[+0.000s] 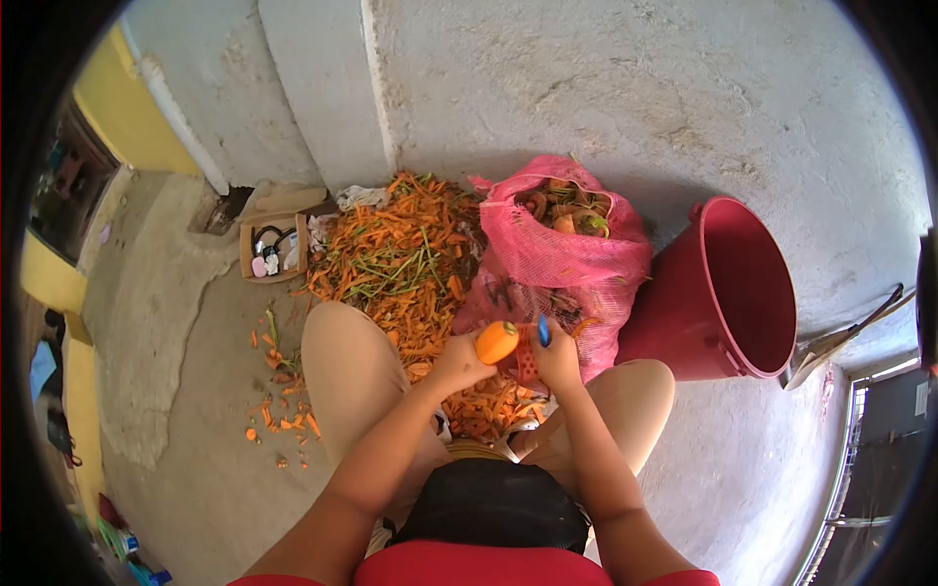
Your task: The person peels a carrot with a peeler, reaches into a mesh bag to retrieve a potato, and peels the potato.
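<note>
Carrot [497, 342] up front, and it's sitting above the floor between the knees, its stem end pointing up and away: the left hand [459, 366] is wrapping a snug grip around its lower part. Just beside it, the right hand [559, 361] is closing a narrow grip on a small blue object [543, 330], whose full shape the fingers are hiding. Below, the grey concrete floor [225, 391] is doing the work of a tabletop, worn and patchy on the left, and it's carrying a big heap of orange peelings [381, 259] with green strips running through. Scraps are straying out leftward, and more peelings are gathering between the feet.

Against the heap's right side, a pink mesh sack [576, 264] is bulging, its mouth showing orange and brownish pieces. Next along, a large red bucket [664, 313] is standing near the wall, mouth facing the viewer. Over on the left, a small cardboard box [278, 277] is holding a dark cable and little pale items. Behind everything, a scuffed grey wall [684, 98] is rising, turning yellow at far left beside a dark opening [73, 181]. Across the lap, a black cloth-like item [493, 503] is lying.
</note>
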Available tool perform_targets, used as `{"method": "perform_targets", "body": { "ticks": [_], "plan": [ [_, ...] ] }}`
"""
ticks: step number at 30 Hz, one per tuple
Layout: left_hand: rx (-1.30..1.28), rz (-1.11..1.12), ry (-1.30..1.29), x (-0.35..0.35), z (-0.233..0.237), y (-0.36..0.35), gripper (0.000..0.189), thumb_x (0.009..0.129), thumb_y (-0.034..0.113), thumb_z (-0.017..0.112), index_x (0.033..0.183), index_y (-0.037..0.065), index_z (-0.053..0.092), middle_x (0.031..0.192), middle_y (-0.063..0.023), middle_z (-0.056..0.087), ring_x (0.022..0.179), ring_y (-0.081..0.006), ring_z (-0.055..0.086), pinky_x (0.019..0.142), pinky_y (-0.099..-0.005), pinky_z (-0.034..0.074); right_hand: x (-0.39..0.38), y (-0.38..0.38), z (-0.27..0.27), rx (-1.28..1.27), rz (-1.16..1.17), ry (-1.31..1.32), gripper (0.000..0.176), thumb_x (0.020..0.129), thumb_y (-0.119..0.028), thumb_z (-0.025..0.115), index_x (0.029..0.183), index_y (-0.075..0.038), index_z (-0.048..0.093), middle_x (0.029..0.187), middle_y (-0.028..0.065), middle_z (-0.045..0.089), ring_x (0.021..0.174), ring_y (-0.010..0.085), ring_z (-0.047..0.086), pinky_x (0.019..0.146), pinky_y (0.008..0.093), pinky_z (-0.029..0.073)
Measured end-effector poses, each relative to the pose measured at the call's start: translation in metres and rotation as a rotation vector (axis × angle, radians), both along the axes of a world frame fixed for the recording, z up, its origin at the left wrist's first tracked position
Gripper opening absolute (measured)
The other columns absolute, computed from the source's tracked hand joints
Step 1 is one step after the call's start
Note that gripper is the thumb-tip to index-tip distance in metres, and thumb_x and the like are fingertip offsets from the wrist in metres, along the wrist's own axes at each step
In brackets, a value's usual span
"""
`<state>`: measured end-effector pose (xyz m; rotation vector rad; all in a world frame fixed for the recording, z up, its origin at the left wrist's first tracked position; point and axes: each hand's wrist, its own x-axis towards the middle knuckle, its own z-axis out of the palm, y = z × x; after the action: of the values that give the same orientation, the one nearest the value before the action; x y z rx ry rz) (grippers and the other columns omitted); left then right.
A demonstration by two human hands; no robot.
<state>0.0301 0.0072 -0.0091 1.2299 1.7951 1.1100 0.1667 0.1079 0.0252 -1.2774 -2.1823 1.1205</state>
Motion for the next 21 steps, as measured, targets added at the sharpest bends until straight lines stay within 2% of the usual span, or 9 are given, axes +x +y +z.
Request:
{"method": "perform_targets", "body": {
  "ticks": [3,4,8,10,14,20,21],
  "plan": [
    [-0.013,0.048,0.098,-0.014,0.006,0.001,0.035,0.055,0.012,0.065,0.085,-0.002,0.055,0.067,-0.0169,0.057,0.065,-0.0295,0.057,0.059,-0.0346,0.044,0.013,-0.01,-0.01,0.011,0.236,-0.029,0.017,0.077,-0.018,0.052,0.08,-0.001,0.051,0.053,0.0141,0.044,0.046,0.0221,0.046,0.047,0.0337,0.037],
    [-0.036,0.038,0.14,-0.018,0.002,0.001,0.035,0.054,0.012,0.065,0.085,-0.002,0.055,0.067,-0.0171,0.057,0.064,-0.0297,0.057,0.058,-0.0345,0.044,0.015,-0.014,-0.004,-0.057,0.274,-0.102,0.017,0.075,-0.017,0.053,0.082,-0.001,0.052,0.055,0.0151,0.047,0.05,0.0255,0.05,0.05,0.0339,0.039],
    [-0.124,0.006,0.221,-0.016,0.004,-0.002,0.037,0.054,0.014,0.065,0.086,-0.002,0.055,0.065,-0.0177,0.056,0.06,-0.0307,0.056,0.056,-0.0347,0.044,0.017,-0.02,-0.021,-0.008,0.289,-0.118,0.019,0.074,-0.018,0.054,0.083,-0.001,0.053,0.06,0.019,0.05,0.057,0.0324,0.052,0.054,0.0376,0.04],
    [-0.075,-0.022,0.277,-0.015,0.008,-0.004,0.036,0.055,0.015,0.064,0.085,-0.002,0.055,0.064,-0.0177,0.056,0.059,-0.0312,0.056,0.055,-0.0355,0.044,0.015,-0.021,-0.021,0.011,0.307,-0.136,0.019,0.074,-0.017,0.054,0.082,0.0,0.053,0.063,0.021,0.051,0.061,0.036,0.052,0.055,0.0395,0.04],
    [-0.004,-0.038,0.38,-0.017,-0.005,-0.006,0.032,0.055,0.017,0.063,0.082,0.0,0.056,0.064,-0.0171,0.056,0.058,-0.0317,0.055,0.053,-0.0369,0.044,0.017,-0.019,-0.045,0.018,0.247,-0.184,0.018,0.072,-0.017,0.054,0.076,0.001,0.053,0.068,0.0229,0.052,0.066,0.0384,0.052,0.057,0.0408,0.04],
    [0.033,-0.029,0.32,-0.016,0.005,-0.011,0.031,0.054,0.016,0.062,0.082,0.004,0.056,0.065,-0.0163,0.056,0.06,-0.032,0.055,0.054,-0.0366,0.044,0.013,-0.012,-0.059,-0.05,0.217,-0.178,0.018,0.071,-0.016,0.053,0.072,0.002,0.053,0.062,0.0224,0.051,0.063,0.038,0.052,0.056,0.0401,0.04],
    [0.057,-0.045,0.287,-0.018,0.003,-0.012,0.032,0.054,0.015,0.062,0.082,0.002,0.056,0.063,-0.0159,0.056,0.058,-0.0298,0.055,0.053,-0.0351,0.043,0.012,-0.011,-0.058,-0.077,0.224,-0.171,0.018,0.071,-0.017,0.052,0.072,0.001,0.053,0.061,0.0221,0.051,0.062,0.0376,0.052,0.056,0.0399,0.04]
  ]
}}
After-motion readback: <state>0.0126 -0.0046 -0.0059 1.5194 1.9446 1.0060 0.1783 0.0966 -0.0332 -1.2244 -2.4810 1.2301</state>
